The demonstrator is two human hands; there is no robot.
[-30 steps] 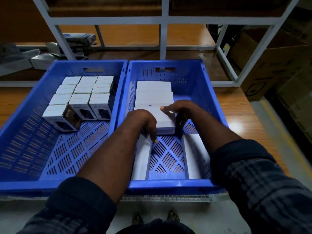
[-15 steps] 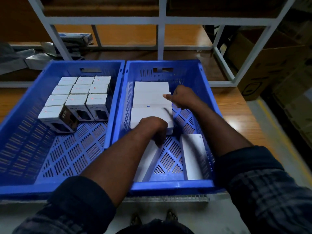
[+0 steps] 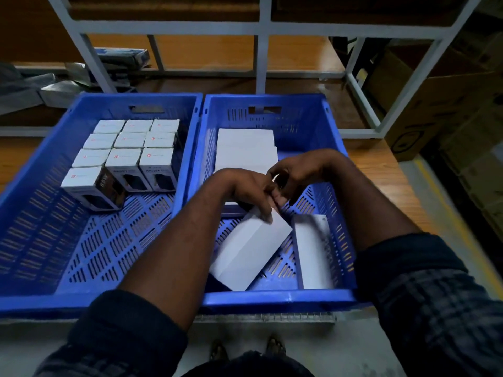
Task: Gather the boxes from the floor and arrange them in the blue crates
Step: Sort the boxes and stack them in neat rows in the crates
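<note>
Two blue crates stand side by side on a wooden shelf. The left crate (image 3: 40, 213) holds several small white-topped boxes (image 3: 130, 148) in rows at its back. In the right crate (image 3: 272, 297), flat white boxes (image 3: 245, 145) are stacked at the back. A long white box (image 3: 253, 248) lies tilted near the front, its far end raised. My left hand (image 3: 245, 191) grips that raised end. My right hand (image 3: 296, 172) meets it there with curled fingertips on the same end. Another white box (image 3: 313, 254) stands on edge along the right wall.
A white metal rack frame (image 3: 261, 50) rises behind the crates. Brown cardboard cartons (image 3: 449, 104) sit on the floor to the right. Grey packets (image 3: 27, 91) and a dark box (image 3: 122, 54) lie at the back left. My feet (image 3: 245, 349) are below the shelf edge.
My left hand has lifted the far end of the front white box, turning it diagonal. My right hand came back from the stacked boxes to join it at that end.
</note>
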